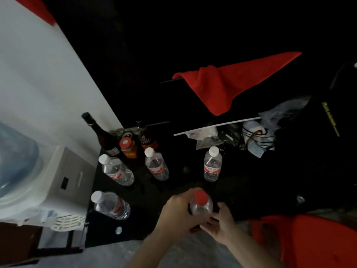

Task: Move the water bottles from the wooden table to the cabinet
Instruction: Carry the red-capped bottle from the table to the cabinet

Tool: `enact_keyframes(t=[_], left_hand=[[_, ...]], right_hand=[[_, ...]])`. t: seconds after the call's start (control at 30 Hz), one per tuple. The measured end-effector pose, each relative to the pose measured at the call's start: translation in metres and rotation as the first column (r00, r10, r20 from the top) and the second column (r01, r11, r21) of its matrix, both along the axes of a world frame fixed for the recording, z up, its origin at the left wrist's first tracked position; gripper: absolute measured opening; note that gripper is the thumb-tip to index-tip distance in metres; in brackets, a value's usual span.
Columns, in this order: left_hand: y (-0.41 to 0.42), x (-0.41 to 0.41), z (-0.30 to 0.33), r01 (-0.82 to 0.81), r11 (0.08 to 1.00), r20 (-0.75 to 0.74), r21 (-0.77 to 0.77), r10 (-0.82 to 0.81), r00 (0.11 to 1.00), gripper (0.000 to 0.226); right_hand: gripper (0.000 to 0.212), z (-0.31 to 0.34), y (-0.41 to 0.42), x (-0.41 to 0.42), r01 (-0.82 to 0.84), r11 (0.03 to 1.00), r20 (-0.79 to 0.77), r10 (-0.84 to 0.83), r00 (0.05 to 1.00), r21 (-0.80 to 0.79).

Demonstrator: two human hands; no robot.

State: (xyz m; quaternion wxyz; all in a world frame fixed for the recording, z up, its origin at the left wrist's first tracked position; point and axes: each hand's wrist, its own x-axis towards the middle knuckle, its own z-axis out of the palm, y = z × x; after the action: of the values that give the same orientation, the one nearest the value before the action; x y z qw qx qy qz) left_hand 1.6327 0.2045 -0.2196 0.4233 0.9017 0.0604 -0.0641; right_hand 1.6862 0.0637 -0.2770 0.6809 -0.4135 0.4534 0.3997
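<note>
left hand (178, 213) + right hand (220, 224) | grip clear ribbed bottle (201, 206) | maybe plastic

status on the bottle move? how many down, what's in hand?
Done: four white-capped water bottles stand on the dark surface beside the water dispenser.
In hand: the left hand and right hand both grip a red-capped bottle, low over that surface's front edge.
Left: setting this one down. The wooden table is out of view, so the remaining count can't be told.
</note>
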Motion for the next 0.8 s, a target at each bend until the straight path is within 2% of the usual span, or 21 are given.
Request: enact_keyframes(t=[0.3,0.47,0.7,0.8], left_hand=[[0.013,0.035,-0.052,-0.026,0.998,0.017,-0.049,0.027,0.999,0.061],[0.016,0.043,-0.055,-0.006,0.998,0.007,-0.061,0.007,1.0,0.071],[0.011,0.044,-0.057,0.034,0.999,-0.003,0.005,-0.034,0.999,0.069],[0.011,0.04,-0.056,0.023,0.999,-0.065,0.048,-0.02,0.998,0.07]], right_hand=[[0.063,-0.057,0.018,0.034,0.012,0.995,0.044,-0.007,0.999,-0.098],[0.054,-0.062,0.02,0.03,0.009,0.99,0.091,0.004,0.996,-0.14],[0.053,-0.062,0.018,0.029,0.009,0.988,0.114,0.009,0.993,-0.157],[0.055,-0.056,0.009,0.028,-0.041,0.991,0.113,0.056,0.992,-0.131]])
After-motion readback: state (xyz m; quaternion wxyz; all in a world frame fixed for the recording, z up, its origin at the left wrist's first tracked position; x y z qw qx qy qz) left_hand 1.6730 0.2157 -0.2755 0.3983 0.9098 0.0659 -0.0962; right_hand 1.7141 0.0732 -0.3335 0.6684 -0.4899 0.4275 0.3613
